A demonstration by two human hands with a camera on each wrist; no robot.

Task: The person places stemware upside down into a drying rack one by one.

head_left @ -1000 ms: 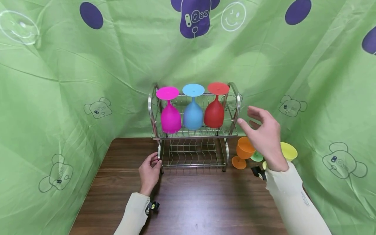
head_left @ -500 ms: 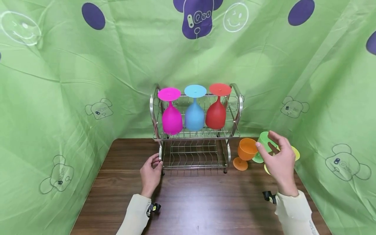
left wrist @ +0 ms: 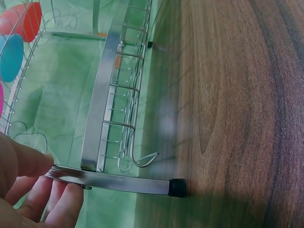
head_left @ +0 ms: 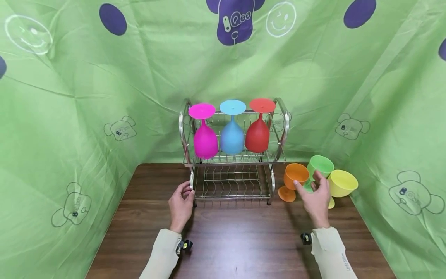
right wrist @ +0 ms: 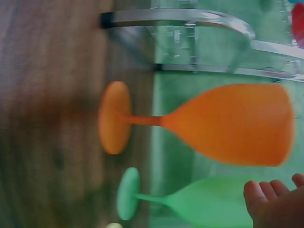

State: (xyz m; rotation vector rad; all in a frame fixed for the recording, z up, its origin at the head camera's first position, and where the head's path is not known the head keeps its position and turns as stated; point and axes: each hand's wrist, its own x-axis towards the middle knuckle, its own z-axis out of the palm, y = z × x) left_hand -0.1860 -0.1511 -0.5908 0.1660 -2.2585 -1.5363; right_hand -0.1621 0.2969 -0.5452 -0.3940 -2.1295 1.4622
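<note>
My left hand (head_left: 181,205) pinches the front left leg of a two-tier metal dish rack (head_left: 230,198); in the left wrist view, thumb and fingers close round that chrome leg (left wrist: 128,184). Over on the right, my right hand (head_left: 316,201) is beside an upright orange goblet (head_left: 296,175), thumb and fingers spread and holding nothing. In the right wrist view its fingertips overlap the bowl of a green goblet (right wrist: 204,199). The rack's upper tier carries a pink goblet (head_left: 205,143), a blue goblet (head_left: 232,139) and a red goblet (head_left: 257,137), all upside down.
A yellow goblet (head_left: 342,184) stands at the far right, close to the green one and the cloth. Green printed cloth (head_left: 146,69) hangs round the back and both sides of the brown wooden table (head_left: 240,240).
My right hand has come down from beside the rack's upper tier, swung out right, then moved back left to the orange goblet. The left hand stays on the rack's leg.
</note>
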